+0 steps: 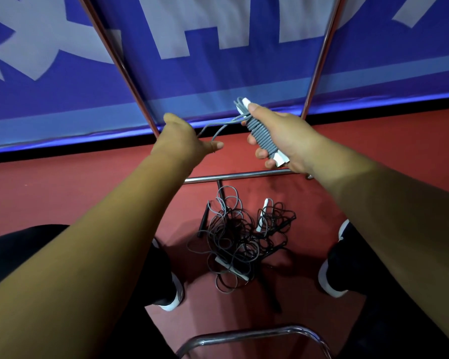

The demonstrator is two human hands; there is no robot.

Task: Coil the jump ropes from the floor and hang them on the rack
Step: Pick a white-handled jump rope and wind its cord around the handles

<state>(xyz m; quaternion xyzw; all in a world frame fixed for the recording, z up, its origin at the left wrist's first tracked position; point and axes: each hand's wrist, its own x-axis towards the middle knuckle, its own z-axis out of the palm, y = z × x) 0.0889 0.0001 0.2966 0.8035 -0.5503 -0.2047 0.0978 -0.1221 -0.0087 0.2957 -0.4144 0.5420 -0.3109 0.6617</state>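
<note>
Red floor (62, 190), blue banner behind. Right hand (283, 136) grips the wrapped grey jump rope (261, 137); left hand (187, 141) pinches its loose tail (218, 128). Wrapping looks nearly done. Next: tuck the tail, hang on rack (244, 174). Tangled ropes (239, 242) wait on the floor.

The rope (261, 137) was grey, wound over white handles (281, 159). The pile (233, 244) was tangled grey and black, with some white. The floor (62, 193) was red, the banner (218, 81) blue with pale lettering, the rack (239, 175) silvery, the shoes (332, 270) black with white soles.
</note>
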